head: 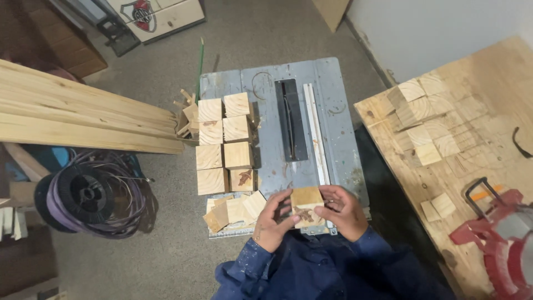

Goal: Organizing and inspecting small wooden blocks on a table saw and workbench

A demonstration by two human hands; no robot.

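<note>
block: wood block (307,206), knot face up, long axis roughly left-right, over counter (333,111) near edge
grip: left hand (272,219) and right hand (343,211) closed on its ends
stack: cut blocks (225,144) in two rows, left of blade slot (291,119)

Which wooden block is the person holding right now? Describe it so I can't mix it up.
Start at the grey metal saw table. At its near edge, both hands hold one pale square wooden block. Unlike the stacked blocks left of the blade slot, it is lifted and shows a dark reddish knot.

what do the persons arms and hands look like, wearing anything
Both hands, left hand and right hand, are bare: no gloves, and no rings or watch that can be made out. The arms wear long dark blue sleeves reaching the wrists, flecked with small pale specks.
</note>
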